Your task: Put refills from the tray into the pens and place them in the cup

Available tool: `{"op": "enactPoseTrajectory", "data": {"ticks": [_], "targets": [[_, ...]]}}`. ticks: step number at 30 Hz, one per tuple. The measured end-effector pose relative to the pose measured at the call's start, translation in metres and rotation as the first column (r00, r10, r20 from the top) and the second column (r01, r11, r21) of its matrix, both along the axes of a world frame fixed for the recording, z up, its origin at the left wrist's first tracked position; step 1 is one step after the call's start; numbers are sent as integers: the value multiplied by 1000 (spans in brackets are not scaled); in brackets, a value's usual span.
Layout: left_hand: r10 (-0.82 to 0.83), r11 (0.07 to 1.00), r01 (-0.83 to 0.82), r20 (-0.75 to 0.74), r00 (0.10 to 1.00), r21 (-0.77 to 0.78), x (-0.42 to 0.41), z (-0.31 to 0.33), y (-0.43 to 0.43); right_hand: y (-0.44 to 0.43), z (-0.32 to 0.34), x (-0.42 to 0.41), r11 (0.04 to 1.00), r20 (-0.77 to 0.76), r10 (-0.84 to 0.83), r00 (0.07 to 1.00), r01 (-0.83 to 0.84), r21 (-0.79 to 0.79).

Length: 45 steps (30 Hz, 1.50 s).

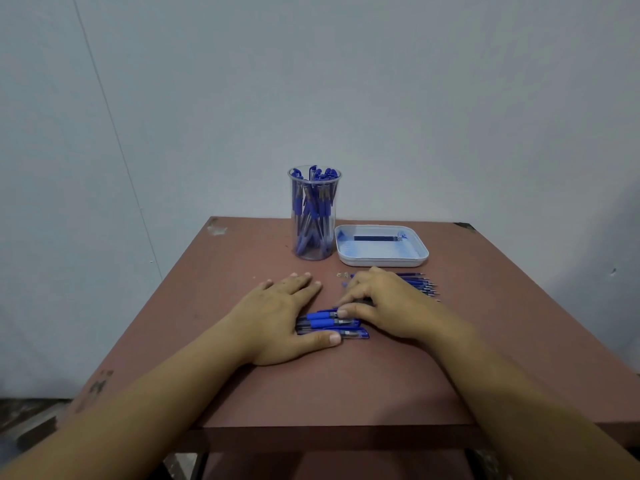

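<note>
My left grip (287, 317) is open: the fingers lie straight and flat on the surface (346, 382), the palm covers the left ends of a small pile of blue pens (325, 323), and the thumb stretches along the pile's near edge, touching the nearest pen. My right grip (384, 303) is half closed, with the fingers bent. The thumb tip and forefinger tip come down on the far pens of the same pile, but I cannot tell whether they pinch one or only rest there. The pens lie side by side across me, with clear barrels, blue rubbery sleeves and blue ends. The surface is a dull reddish-brown board, smooth, with scuffed and chipped corners. At its far edge stands the cup (314, 216), a tall clear plastic cylinder packed with blue pens that lean against each other. Just right of it is the tray (381, 261), shallow, white and square with rounded corners, its floor smeared with blue. A thin dark refill (375, 238) lies crosswise near its far wall. Between the tray and my right grip a row of slim blue refills (420, 284) lies on the surface, tips pointing right, and a few tiny pale bits (343, 274) sit beside them.
</note>
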State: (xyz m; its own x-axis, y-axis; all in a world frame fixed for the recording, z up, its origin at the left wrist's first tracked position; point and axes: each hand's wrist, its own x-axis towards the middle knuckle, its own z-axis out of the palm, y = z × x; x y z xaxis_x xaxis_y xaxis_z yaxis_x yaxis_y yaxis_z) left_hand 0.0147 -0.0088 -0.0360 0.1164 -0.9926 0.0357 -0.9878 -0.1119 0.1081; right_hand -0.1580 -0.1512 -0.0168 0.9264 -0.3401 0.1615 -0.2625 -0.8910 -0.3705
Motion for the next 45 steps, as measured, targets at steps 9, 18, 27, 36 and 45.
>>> {"op": "enactPoseTrajectory", "data": {"ticks": [9,18,27,36,45], "targets": [[-43,984,40,-15,999,-176,2,3,2,3,3,-3,989,129,-121,984,109,100],[-235,765,214,46,971,-608,13,28,-22,7,5,1,968,519,-201,831,89,234],[-216,712,190,46,975,-676,8,11,-34,-1,1,-2,967,553,-209,807,87,239],[-198,710,99,-64,978,-697,6,11,-31,1,2,0,969,529,-188,828,69,237],[-177,811,2,-243,954,-584,20,10,-22,-11,3,-13,968,490,-229,841,146,203]]}}
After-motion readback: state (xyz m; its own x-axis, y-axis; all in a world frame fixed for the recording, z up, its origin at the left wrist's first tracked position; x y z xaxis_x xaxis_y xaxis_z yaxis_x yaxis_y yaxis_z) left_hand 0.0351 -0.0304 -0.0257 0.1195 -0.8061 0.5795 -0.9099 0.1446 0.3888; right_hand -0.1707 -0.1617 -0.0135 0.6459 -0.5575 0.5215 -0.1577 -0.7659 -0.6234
